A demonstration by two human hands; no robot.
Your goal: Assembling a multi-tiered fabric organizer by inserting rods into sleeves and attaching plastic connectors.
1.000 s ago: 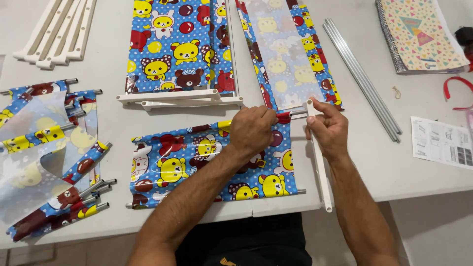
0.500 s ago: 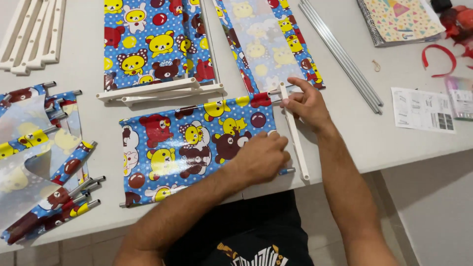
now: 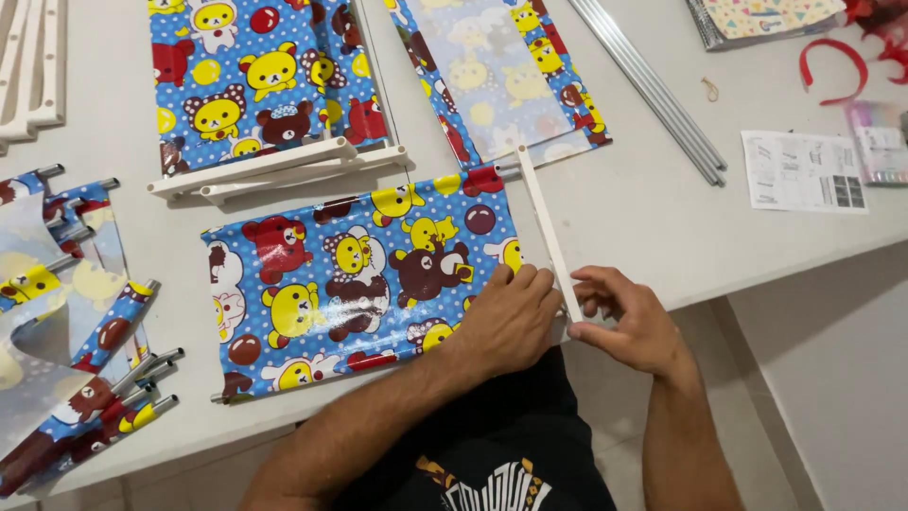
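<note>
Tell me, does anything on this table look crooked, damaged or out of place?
Nothing looks damaged or spilled. The thin white plastic bar lies slightly slanted along the right edge of the blue bear-print fabric panel, its near end pinched by the right hand at the table edge, with the left hand pressing the panel.

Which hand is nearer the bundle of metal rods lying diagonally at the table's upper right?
Right. The right hand pinches the white bar's near end, below the metal rods; the left hand presses the patterned panel, farther left.

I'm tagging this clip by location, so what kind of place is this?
Probably a home work table: bear-print fabric panels, white plastic rails and metal rods lie spread on a white table over a tiled floor.
</note>
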